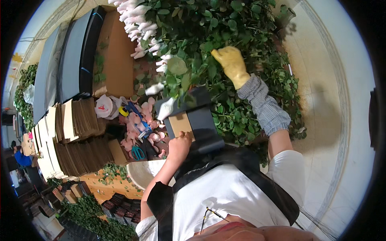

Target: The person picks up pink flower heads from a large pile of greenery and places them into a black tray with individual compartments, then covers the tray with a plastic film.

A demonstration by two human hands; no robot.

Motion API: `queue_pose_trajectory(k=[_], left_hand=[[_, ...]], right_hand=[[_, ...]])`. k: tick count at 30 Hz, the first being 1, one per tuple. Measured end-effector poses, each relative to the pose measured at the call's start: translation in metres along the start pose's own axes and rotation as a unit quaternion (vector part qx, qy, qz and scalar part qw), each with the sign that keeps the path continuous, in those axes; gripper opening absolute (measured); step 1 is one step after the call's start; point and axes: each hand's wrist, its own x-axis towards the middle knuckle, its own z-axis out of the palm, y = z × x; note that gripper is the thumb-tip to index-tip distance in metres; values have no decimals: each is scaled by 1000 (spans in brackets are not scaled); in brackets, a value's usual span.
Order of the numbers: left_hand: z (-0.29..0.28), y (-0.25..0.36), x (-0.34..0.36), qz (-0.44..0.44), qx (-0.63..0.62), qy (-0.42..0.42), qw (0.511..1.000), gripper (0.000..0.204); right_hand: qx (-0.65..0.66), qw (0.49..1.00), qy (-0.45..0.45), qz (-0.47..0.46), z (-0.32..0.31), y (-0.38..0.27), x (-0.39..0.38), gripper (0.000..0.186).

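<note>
At seven o'clock the left hand [179,145] rests bent-fingered on cardboard [180,122], its grip unclear, while at one o'clock the gloved right hand [232,66] is closed, above leaves [237,124].

The glove [232,66] was yellow, the sleeve [263,106] striped grey-white, the card [181,122] tan, leaves [237,122] green, petals [132,129] pink.

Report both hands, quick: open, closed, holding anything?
Left hand: fingers bent over the tan card; whether it grips cannot be told.
Right hand: yellow-gloved, among leafy stems; whether it holds any cannot be told.
</note>
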Motion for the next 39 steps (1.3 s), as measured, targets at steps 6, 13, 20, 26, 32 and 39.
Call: queue_pose_trajectory(k=[6,13,20,26,32,39], left_hand=[[2,-3,4,25,15,-3,1000,25],[-2,-10,6,27,-55,-14,998,37],[-8,-89,32,-72,-667,-253,697,72],[-8,-92,28,82,-472,-206,853,49],[7,-56,11,123,-289,-96,945,42],[5,-53,10,128,-242,-121,954,45]], right_hand=[[746,589,309,-47,-46,13,-10,51],[82,984,141,70,-141,68,-76,41],[168,970,-161,73,-134,-54,-205,44],[85,967,-194,142,-73,-104,-265,19],[221,943,-58,241,0,-125,-309,29],[179,931,-4,317,-14,-115,-274,40]])
